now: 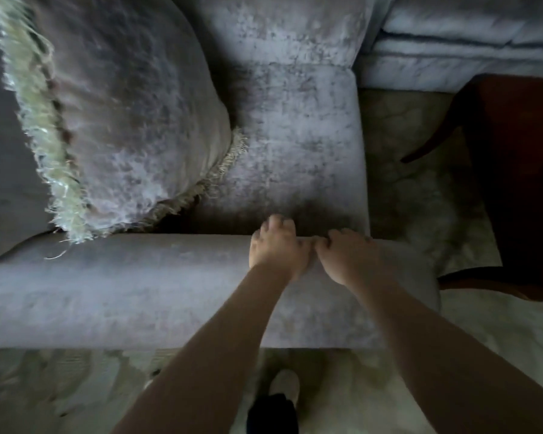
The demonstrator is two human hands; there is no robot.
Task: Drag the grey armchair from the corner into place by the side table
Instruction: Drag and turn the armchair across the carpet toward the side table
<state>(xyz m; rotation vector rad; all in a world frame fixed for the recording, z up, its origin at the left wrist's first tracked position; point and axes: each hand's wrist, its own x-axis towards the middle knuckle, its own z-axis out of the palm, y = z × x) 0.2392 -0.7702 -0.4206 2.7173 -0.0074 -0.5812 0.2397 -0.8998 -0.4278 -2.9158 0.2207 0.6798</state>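
Both bare forearms reach forward and down from the lower edge of the view and draw close together at the wrists. The left hand [276,245] and the right hand [348,255] lie side by side, touching at the thumbs, on top of the nearest padded arm of the grey velvet armchair [295,136]. The left hand's fingers bend over the arm's inner edge, the tips pointing down toward the seat. The right hand's fingers are curled at the knuckles and clamp the same edge. Each hand holds the upholstery and nothing else. They sit toward the right-hand end of the rounded arm, which runs across the width of the view.

The armchair fills the middle and left of the view. On its seat lies a large grey plush cushion with a pale frayed fringe [132,120], leaning toward the left side and covering much of the seat; the right part of the seat is bare.

Just beside the chair on the right stands a dark reddish-brown wooden side table with curved legs [521,151], with a strip of pale mottled carpet [420,198] between them. Beyond the table, at the upper right, is a grey velvet sofa [467,42], close to the armchair's back corner. Below the chair arm, a foot in a light shoe [284,386] with a dark trouser hem rests on the carpet.
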